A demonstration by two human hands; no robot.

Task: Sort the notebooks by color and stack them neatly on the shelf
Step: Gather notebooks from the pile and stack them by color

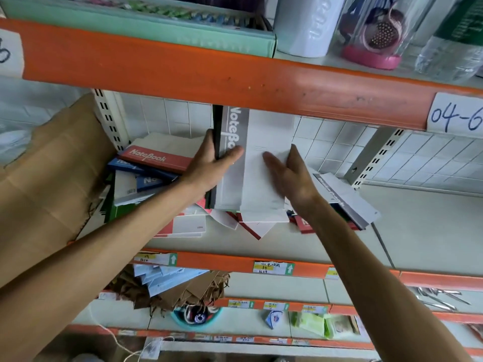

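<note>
Left hand grips a stood-up bundle of grey notebooks at its left edge: thumb lies across the front cover, fingers wrap behind the dark spine side. The bundle stands upright on the shelf, top edge hidden behind the orange beam above. "NoteBook" runs vertically down the grey band of the front cover.

Right hand has fingers straight and together, flat against the white part of the front cover, just right of the left thumb (not curled round anything). The white cover sits slightly lower than the rest of the bundle, its bottom edge nearer the camera.

Another grey notebook lies tilted on the shelf to the right, partly under the right wrist. Beneath the bundle, red-and-white notebooks lie loose and flat, corners sticking out toward the near edge. To the left of the left hand, a messy pile: a red notebook on top, blue notebooks under it, a green one at the bottom (edges only).

Brown paper sheet leans at far left of the shelf. Upper shelf holds a mint-green box, a white cup, and a clear bottle with pink base. Handwritten label "04-6" on the beam at right. Lower shelves carry price tags and brown paper bags.
</note>
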